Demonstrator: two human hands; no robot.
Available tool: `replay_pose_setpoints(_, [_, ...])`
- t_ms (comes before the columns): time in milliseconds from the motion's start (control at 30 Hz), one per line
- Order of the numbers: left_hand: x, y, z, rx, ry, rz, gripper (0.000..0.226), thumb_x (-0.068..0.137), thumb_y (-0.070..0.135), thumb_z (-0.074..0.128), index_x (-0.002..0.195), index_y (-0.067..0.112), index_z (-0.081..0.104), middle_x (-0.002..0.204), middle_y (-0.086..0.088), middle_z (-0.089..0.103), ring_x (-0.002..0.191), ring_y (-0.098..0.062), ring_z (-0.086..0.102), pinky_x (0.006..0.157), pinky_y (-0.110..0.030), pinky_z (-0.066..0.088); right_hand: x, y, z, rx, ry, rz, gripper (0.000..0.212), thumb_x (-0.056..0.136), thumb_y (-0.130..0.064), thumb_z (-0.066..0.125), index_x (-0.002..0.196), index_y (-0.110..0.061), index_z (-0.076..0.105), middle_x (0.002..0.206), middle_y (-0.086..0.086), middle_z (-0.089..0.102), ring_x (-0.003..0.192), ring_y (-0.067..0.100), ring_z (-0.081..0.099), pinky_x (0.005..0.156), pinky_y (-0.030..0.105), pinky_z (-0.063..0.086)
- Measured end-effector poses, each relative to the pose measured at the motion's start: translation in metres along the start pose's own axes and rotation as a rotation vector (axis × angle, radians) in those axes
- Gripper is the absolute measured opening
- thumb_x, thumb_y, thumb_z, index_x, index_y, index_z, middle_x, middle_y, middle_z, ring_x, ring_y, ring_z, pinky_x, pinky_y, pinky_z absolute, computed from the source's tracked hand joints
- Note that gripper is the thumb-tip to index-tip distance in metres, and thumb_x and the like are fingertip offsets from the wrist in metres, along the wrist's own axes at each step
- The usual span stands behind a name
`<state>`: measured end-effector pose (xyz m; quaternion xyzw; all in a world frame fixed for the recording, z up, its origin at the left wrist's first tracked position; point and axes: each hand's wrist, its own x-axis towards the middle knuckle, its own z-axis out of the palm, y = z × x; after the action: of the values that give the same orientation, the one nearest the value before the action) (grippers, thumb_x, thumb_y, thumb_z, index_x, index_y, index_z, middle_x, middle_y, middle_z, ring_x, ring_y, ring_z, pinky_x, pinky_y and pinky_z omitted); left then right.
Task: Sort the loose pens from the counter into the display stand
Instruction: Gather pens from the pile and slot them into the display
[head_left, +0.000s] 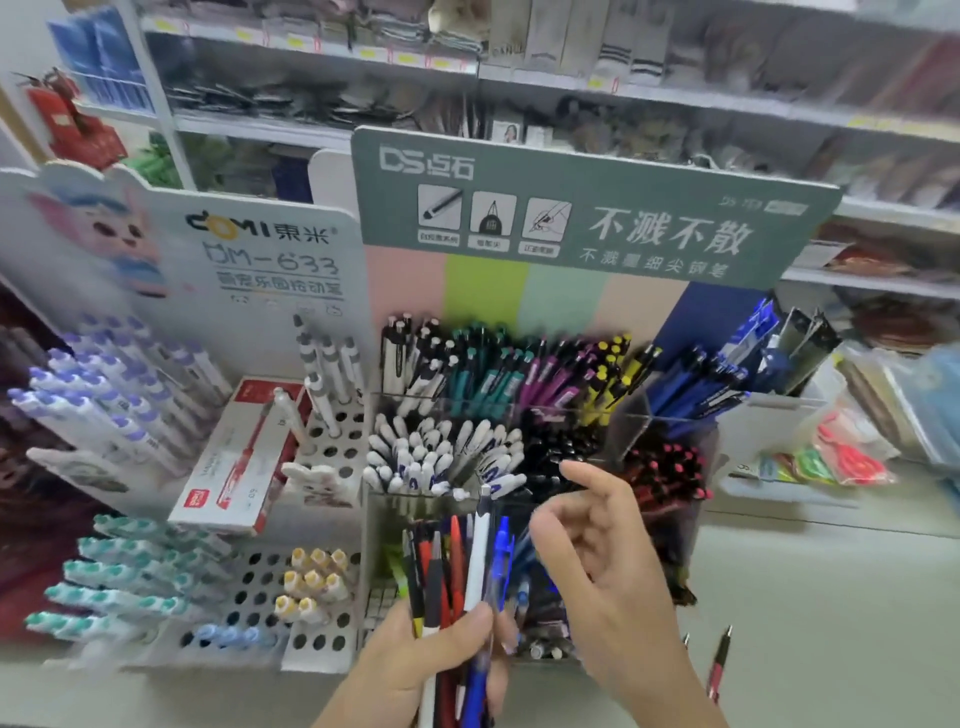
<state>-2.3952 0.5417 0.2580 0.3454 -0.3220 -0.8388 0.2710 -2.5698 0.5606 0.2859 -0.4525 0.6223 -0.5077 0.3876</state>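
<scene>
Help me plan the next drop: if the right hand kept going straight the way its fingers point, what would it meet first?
Probably the bunch of pens gripped in the left hand. The right hand is empty, its fingers curled leftward toward that bunch. Depth is unclear; it might pass just behind them.

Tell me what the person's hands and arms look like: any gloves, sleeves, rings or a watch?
Both the left hand and the right hand are bare, with no gloves. No ring, watch or bracelet shows on either. The forearms, as far as the bottom edge of the picture, are uncovered, so no sleeve is visible. The fingernails look short; whether they are painted is too blurred to tell.
</scene>
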Motion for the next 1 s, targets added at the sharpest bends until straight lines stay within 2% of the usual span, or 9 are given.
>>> replay_pose_setpoints(133, [0.000, 0.004, -0.004, 0.104, -0.085, 0.000, 0.045, 0.056, 0.038, 0.093, 0.098, 0.025, 0.080, 0.088, -0.017, 0.074, 0.071, -0.024, 0.071, 0.063, -0.030, 0.057, -0.005, 0.011, 0.011, -0.033, -0.166, 0.117, 0.035, 0.085, -0.038, 0.079, 0.117, -0.040, 0.066, 0.099, -0.007, 0.071, 0.091, 0.022, 0.067, 0.082, 0.042, 0.057])
replay_pose_setpoints(233, [-0.001, 0.004, -0.008, 0.127, -0.124, -0.063, 0.047, 0.056, 0.040, 0.094, 0.091, 0.011, 0.080, 0.079, -0.026, 0.067, 0.060, -0.031, 0.065, 0.057, -0.032, 0.053, -0.009, 0.012, 0.013, 0.019, -0.078, 0.116, 0.027, 0.086, -0.021, 0.082, 0.104, -0.039, 0.074, 0.097, 0.001, 0.075, 0.090, 0.019, 0.070, 0.083, 0.036, 0.058])
replay_pose_setpoints(367, [-0.002, 0.006, -0.005, 0.195, -0.143, -0.063, 0.008, 0.074, 0.014, 0.076, 0.072, 0.008, 0.081, 0.071, -0.022, 0.067, 0.057, -0.025, 0.067, 0.056, -0.024, 0.053, -0.010, 0.015, 0.003, 0.179, 0.079, 0.168, 0.024, 0.084, -0.018, 0.081, 0.105, -0.027, 0.074, 0.090, 0.004, 0.074, 0.083, 0.018, 0.069, 0.073, 0.030, 0.056])
replay_pose_setpoints(467, [0.003, 0.007, -0.009, 0.224, -0.126, -0.008, 0.029, 0.078, -0.010, 0.074, 0.058, 0.012, 0.078, 0.061, -0.007, 0.071, 0.046, -0.008, 0.064, 0.046, -0.014, 0.049, -0.011, 0.010, -0.001, 0.271, 0.144, 0.131, 0.044, 0.089, 0.003, 0.071, 0.123, -0.024, 0.059, 0.072, 0.000, 0.066, 0.064, 0.018, 0.063, 0.064, 0.025, 0.055])
replay_pose_setpoints(533, [0.003, 0.011, -0.005, 0.220, -0.139, -0.012, 0.011, 0.060, 0.010, 0.086, 0.061, 0.019, 0.081, 0.064, -0.009, 0.072, 0.048, -0.011, 0.065, 0.049, -0.018, 0.051, -0.008, 0.003, 0.000, 0.310, 0.232, 0.056, 0.045, 0.090, 0.005, 0.068, 0.124, -0.025, 0.059, 0.072, 0.004, 0.066, 0.061, 0.021, 0.064, 0.063, 0.026, 0.055])
replay_pose_setpoints(633, [0.005, 0.003, -0.019, 0.024, -0.160, 0.006, 0.069, 0.027, 0.019, 0.103, 0.088, 0.000, 0.079, 0.078, -0.035, 0.066, 0.043, -0.033, 0.058, 0.042, -0.032, 0.051, 0.004, -0.004, -0.003, 0.378, 0.488, -0.108, 0.031, 0.092, 0.003, 0.066, 0.116, -0.017, 0.063, 0.081, 0.011, 0.070, 0.067, 0.028, 0.070, 0.063, 0.031, 0.059])
replay_pose_setpoints(700, [0.007, 0.004, -0.016, -0.102, -0.167, 0.012, 0.081, 0.029, 0.016, 0.104, 0.099, -0.008, 0.072, 0.081, -0.037, 0.060, 0.043, -0.032, 0.054, 0.042, -0.034, 0.049, 0.013, -0.008, -0.012, 0.392, 0.627, -0.222, 0.027, 0.094, -0.002, 0.065, 0.115, -0.019, 0.062, 0.083, 0.009, 0.070, 0.070, 0.028, 0.073, 0.068, 0.033, 0.062])
replay_pose_setpoints(833, [0.015, 0.006, -0.016, -0.058, -0.165, 0.008, 0.064, 0.044, 0.032, 0.101, 0.087, -0.006, 0.073, 0.063, -0.026, 0.056, 0.049, -0.031, 0.053, 0.052, -0.036, 0.048, 0.032, -0.010, -0.038, 0.267, 0.796, -0.362, 0.026, 0.094, -0.014, 0.067, 0.115, -0.027, 0.060, 0.087, 0.003, 0.069, 0.076, 0.022, 0.076, 0.079, 0.043, 0.062])
replay_pose_setpoints(1000, [0.025, 0.003, -0.009, -0.156, -0.101, 0.098, 0.081, 0.040, 0.022, 0.103, 0.111, -0.003, 0.072, 0.081, -0.023, 0.056, 0.053, -0.035, 0.055, 0.051, -0.041, 0.051, 0.042, 0.002, -0.050, 0.294, 0.745, -0.327, 0.024, 0.098, -0.006, 0.063, 0.117, -0.021, 0.062, 0.087, 0.005, 0.068, 0.073, 0.024, 0.075, 0.078, 0.041, 0.064])
